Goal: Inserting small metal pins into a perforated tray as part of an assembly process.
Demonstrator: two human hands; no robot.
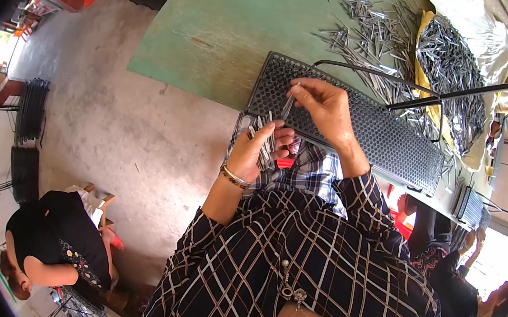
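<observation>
A workroom with a bare concrete floor (pixel 101 122) surrounds a green table (pixel 197 52); along the table's near edge lies a long black perforated tray (pixel 388 136), a dark bar frame (pixel 410 105) set across its far side; beyond it, loose metal pieces (pixel 375 28) are strewn over the tabletop, and more fill an open sack (pixel 427 28) at the far right.

The left hand (pixel 255 146) is curled around a bundle of thin metal pieces (pixel 265 140), their ends sticking out past the thumb, its grip closed loosely about them; the right hand (pixel 328 114) has its grip pinched almost to nothing, thumb against fingertips, on a slim metal piece (pixel 287 105) that slants down toward the bundle, at the tray's left end; whether it is one piece or several I cannot tell.

As for progress, the work looks to be mid-run; a good handful is gathered in the left hand, while the sack and the scatter suggest that far more is left than is in hand; the tray's rows of holes look much alike, and which of them, if any, are filled is too small to make out; at the right another person (pixel 448 293) sits near a second black tray (pixel 469 207).
</observation>
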